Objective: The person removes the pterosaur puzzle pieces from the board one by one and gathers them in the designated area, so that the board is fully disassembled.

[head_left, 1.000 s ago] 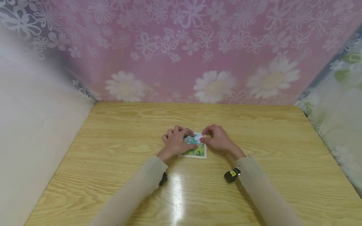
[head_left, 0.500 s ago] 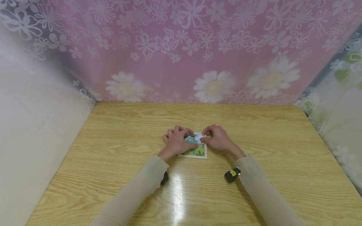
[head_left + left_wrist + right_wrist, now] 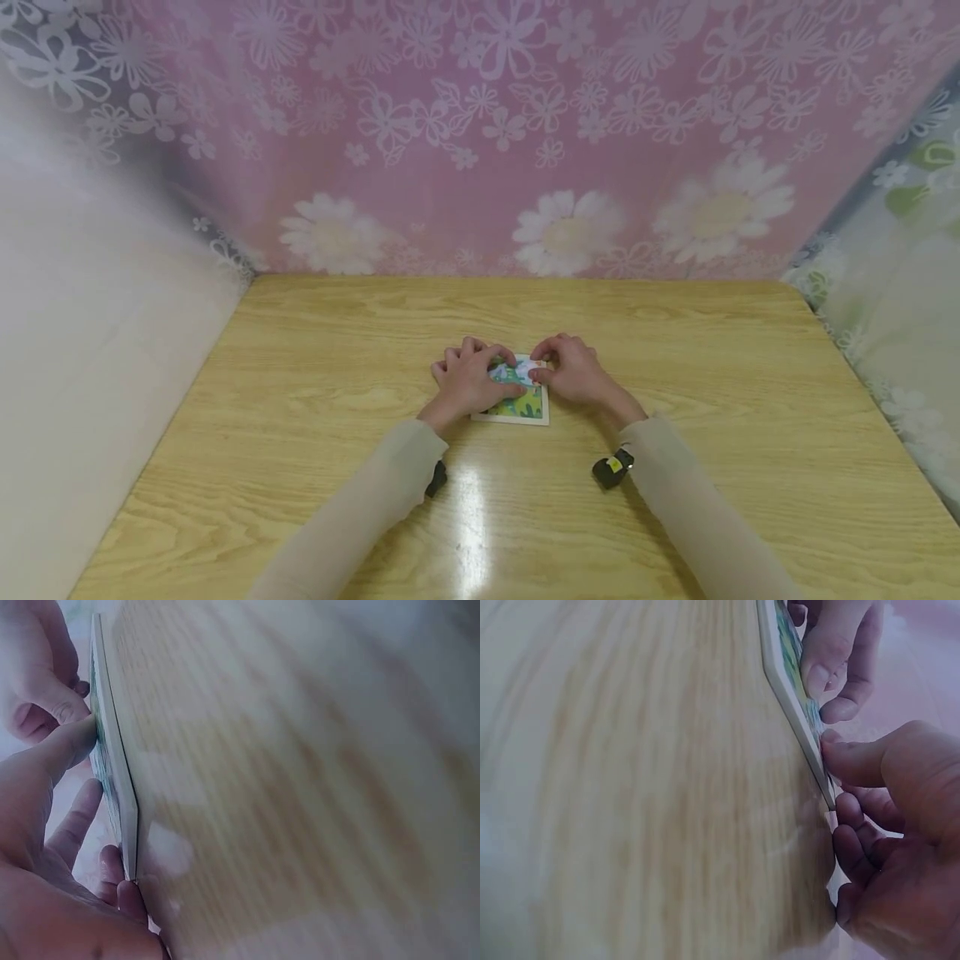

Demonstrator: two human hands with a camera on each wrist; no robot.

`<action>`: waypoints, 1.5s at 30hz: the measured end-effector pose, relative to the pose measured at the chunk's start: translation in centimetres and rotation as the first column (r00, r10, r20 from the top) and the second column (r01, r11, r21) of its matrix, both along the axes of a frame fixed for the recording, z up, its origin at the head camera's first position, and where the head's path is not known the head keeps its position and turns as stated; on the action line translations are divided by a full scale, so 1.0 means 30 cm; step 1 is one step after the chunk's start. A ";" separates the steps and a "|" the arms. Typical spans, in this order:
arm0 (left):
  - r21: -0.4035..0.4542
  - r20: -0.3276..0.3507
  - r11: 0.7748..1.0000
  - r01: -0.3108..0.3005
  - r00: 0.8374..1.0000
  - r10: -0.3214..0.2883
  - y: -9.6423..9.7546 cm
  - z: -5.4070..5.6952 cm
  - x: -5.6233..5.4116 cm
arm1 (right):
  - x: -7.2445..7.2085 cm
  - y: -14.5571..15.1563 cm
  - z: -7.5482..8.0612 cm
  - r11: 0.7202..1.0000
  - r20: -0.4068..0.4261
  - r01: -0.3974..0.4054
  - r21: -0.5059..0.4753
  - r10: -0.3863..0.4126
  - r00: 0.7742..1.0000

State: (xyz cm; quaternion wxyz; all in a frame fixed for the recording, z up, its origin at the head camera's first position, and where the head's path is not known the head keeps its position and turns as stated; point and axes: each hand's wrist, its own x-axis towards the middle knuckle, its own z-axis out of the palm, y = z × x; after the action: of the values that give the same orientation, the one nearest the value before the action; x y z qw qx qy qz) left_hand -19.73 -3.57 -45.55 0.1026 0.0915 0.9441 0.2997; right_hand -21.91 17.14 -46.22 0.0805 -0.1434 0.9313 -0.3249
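Observation:
A small square jigsaw puzzle board (image 3: 534,419), with a white rim and a green and blue cartoon picture, lies flat on the table. My left hand (image 3: 468,381) spreads across its left part. Its thumb and index finger press on the picture, while the other fingers reach past the left side. At the top right corner, my right hand (image 3: 577,372) pinches a pale picture piece (image 3: 525,367) between thumb and index finger. Whether that piece is raised cannot be made out. The right wrist view shows the right thumb (image 3: 855,761) on the board's surface and the other fingers curled beside its edge.
The wood-grain table (image 3: 337,333) extends on all sides of the board. Behind it hangs a pink flowered curtain (image 3: 450,200), with a pale wall covering (image 3: 97,333) on the left. Black wrist cameras (image 3: 611,469) sit under both sleeves.
My right thumb and index finger have shifted slightly left, further over the picture's corner. The left hand and the board stay where they were.

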 end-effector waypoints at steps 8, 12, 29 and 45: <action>0.029 0.010 1.000 -0.005 1.000 0.005 0.006 0.002 0.013 | 0.009 -0.002 -0.002 1.000 0.036 0.001 -0.021 0.000 0.999; 0.026 0.009 1.000 -0.013 1.000 0.013 0.008 0.003 0.012 | 0.010 -0.004 -0.002 0.998 0.056 -0.002 -0.056 0.006 0.998; 0.034 -0.006 0.999 -0.001 1.000 0.001 0.012 0.015 0.005 | -0.011 0.014 0.008 0.977 0.073 0.038 -0.210 -0.023 0.997; 0.037 0.011 0.999 0.026 1.000 -0.027 -0.005 0.022 0.013 | -0.049 0.192 0.040 0.975 0.013 0.140 -0.173 -0.140 0.990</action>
State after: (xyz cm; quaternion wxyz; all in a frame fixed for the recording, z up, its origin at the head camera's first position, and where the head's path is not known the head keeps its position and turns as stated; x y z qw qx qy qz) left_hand -19.34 -3.70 -44.88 0.1105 0.1041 0.9365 0.3161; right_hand -23.38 22.89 -45.02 0.0449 -0.0837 0.9074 -0.4095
